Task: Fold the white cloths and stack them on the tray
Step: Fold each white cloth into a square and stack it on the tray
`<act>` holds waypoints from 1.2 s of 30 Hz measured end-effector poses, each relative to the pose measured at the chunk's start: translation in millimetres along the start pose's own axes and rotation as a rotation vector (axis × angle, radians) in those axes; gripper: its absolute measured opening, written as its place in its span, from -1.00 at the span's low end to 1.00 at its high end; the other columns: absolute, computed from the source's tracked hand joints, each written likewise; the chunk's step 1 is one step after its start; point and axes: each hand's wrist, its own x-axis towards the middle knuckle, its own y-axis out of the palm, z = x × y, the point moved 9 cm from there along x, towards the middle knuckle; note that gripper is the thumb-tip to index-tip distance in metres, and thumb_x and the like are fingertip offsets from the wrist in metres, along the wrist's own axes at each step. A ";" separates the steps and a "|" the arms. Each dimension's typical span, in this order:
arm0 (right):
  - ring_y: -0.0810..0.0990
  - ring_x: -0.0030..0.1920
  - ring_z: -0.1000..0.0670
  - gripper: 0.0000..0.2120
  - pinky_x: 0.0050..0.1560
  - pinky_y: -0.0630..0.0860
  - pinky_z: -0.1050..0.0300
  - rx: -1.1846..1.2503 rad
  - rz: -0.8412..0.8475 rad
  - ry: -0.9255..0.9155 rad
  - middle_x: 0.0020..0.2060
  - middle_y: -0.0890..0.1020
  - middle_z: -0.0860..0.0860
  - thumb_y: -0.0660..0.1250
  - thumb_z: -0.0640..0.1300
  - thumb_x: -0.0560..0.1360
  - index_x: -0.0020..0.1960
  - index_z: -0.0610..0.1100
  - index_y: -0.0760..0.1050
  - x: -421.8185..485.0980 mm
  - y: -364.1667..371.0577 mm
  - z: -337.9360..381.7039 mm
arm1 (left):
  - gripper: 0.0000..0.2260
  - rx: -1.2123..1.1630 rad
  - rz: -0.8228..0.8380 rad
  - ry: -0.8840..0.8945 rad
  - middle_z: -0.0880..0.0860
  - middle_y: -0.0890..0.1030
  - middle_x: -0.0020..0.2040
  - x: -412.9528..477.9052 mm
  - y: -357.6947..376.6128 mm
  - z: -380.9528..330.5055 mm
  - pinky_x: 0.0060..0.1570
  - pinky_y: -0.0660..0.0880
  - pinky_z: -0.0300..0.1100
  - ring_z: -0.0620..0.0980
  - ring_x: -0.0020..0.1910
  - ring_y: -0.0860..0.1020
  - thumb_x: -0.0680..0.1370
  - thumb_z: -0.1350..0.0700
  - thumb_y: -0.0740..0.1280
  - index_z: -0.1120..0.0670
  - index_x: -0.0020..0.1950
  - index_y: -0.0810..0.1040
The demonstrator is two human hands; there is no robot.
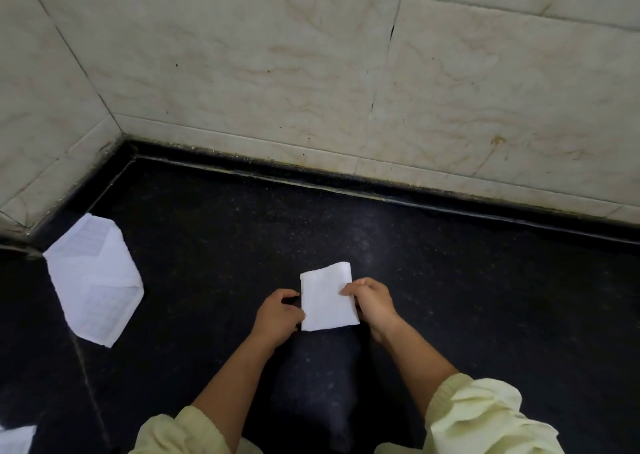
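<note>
My pale yellow sleeves (485,419) are pushed up at the near edge of the view, and both forearms reach forward over the black speckled counter (467,297). My left hand (278,315) has its fingers curled and pinches the near left edge of the folded cloth (327,297). My right hand (372,303) grips the right edge, fingers curled, with the fingertips lying on the top face. The folded cloth is a small white rectangle with a fine woven texture, flat and with clean edges. It sits between my hands, in the middle of the counter and well short of the wall. It is slightly longer than wide; its long axis runs away from me, with the far short edge pointing at the wall. I cannot tell whether it rests on the counter or is held just above it. A white corner (15,439) shows at the near left. Farther left lies a larger cloth (93,280), loosely folded. Beyond stands the tiled wall (311,72).
</note>
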 end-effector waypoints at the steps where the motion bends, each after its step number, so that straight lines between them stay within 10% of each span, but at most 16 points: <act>1: 0.64 0.01 -0.17 -0.89 0.01 0.59 -0.09 0.039 0.019 0.004 -0.02 0.65 -0.18 0.37 -0.23 0.42 -0.13 -0.18 0.44 -2.4 1.0 2.3 | -0.60 -0.028 -0.008 -0.016 0.08 0.63 -0.07 0.2 -0.9 0.6 0.08 0.58 -0.01 0.04 -0.06 0.64 0.44 0.23 0.39 0.09 0.27 0.48; 12: 0.64 -0.03 -0.17 -0.80 -0.20 0.57 0.04 0.230 0.118 -0.040 -0.02 0.65 -0.21 0.34 -0.27 0.40 0.03 -0.26 0.52 -32.4 -14.2 32.4 | -0.74 -0.559 0.319 -0.210 0.09 0.64 0.08 -27.9 46.8 -22.4 0.18 0.51 -0.03 0.07 0.09 0.60 0.49 0.06 0.37 0.11 0.15 0.57; 20: 0.64 -0.17 -0.13 -0.82 -0.23 0.57 0.07 0.296 -0.003 -0.071 -0.12 0.66 -0.20 0.34 -0.36 0.38 -0.03 -0.25 0.51 -57.6 -79.4 26.9 | -0.80 -0.511 0.378 -0.071 0.14 0.70 -0.04 -46.6 77.6 -70.0 -0.22 0.57 -0.16 0.03 -0.13 0.66 0.50 0.27 0.32 0.19 0.11 0.60; 36: 0.65 -0.03 -0.17 -0.71 -0.16 0.61 -0.01 0.511 -0.285 -0.158 0.00 0.67 -0.21 0.32 -0.41 0.37 0.08 -0.25 0.55 -135.5 -269.0 5.5 | -0.70 -0.252 0.691 0.105 0.17 0.67 0.09 -116.7 235.4 -170.4 -0.07 0.59 -0.03 0.12 0.07 0.64 0.47 0.33 0.37 0.15 0.20 0.56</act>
